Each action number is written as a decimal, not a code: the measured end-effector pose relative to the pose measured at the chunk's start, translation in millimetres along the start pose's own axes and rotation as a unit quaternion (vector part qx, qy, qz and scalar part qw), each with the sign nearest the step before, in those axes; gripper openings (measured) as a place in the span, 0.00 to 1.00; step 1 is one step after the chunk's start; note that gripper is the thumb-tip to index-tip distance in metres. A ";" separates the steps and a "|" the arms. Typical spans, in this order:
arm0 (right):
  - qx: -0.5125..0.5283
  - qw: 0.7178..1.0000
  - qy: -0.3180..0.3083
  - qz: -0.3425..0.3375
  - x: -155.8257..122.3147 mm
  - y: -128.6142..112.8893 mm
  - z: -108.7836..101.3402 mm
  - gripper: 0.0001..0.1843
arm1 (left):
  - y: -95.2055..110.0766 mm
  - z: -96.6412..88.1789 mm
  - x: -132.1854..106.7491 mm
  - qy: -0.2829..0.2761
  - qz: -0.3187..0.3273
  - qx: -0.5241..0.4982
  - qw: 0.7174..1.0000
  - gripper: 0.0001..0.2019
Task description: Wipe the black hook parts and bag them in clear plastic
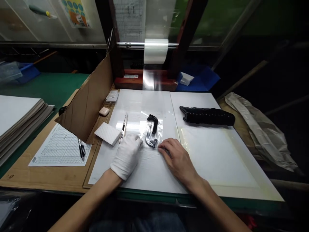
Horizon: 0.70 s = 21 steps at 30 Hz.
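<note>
A small black curved part [152,124] lies wrapped in clear plastic film [154,137] on a white board [205,151]. My left hand [127,154], in a white glove, has its fingers curled down and presses on the film just left of the part. My bare right hand [177,159] lies to the right of the part, fingers bent, with the fingertips pinching the film's edge. Both hands touch the film, not the black part itself.
A utility knife [123,128] and a white foam block [107,133] lie left of my gloved hand. A stack of black parts [207,116] rests at the right. A film roll [155,51] hangs behind. A cardboard flap [88,103], a form sheet [60,149], pens [81,149] and stacked boards [19,117] are at the left.
</note>
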State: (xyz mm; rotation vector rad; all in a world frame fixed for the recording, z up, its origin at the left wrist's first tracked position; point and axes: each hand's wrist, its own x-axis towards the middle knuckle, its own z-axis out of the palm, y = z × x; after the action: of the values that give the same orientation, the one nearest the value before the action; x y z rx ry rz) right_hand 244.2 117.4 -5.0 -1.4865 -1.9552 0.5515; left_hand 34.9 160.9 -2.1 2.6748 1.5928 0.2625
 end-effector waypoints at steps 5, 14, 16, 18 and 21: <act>-0.016 1.000 -0.001 -0.027 -13.6 -8.3 5.2 0.08 | 1.2 -14.9 -16.2 -0.028 0.052 -0.003 0.998 0.13; 0.020 0.997 -0.025 -0.073 -49.5 -8.5 8.0 0.08 | 12.8 -47.9 -20.2 -0.063 0.091 -0.052 0.993 0.12; 0.024 0.996 -0.027 -0.076 -47.9 -6.8 9.1 0.08 | 13.5 -48.6 13.0 -0.055 0.099 -0.053 0.992 0.13; 0.027 0.996 -0.027 -0.078 -46.7 -6.2 9.2 0.08 | 10.4 -45.0 47.2 -0.076 0.122 -0.049 0.988 0.14; 0.034 0.996 -0.028 -0.077 -46.9 -6.3 8.6 0.08 | 1.7 -34.8 81.8 -0.119 0.154 -0.039 0.980 0.11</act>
State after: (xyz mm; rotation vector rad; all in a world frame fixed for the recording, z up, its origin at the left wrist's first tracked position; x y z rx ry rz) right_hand 242.3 70.9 -17.4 -1.2797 -2.0519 0.5905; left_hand 69.3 229.2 43.4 2.7588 1.0801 0.0053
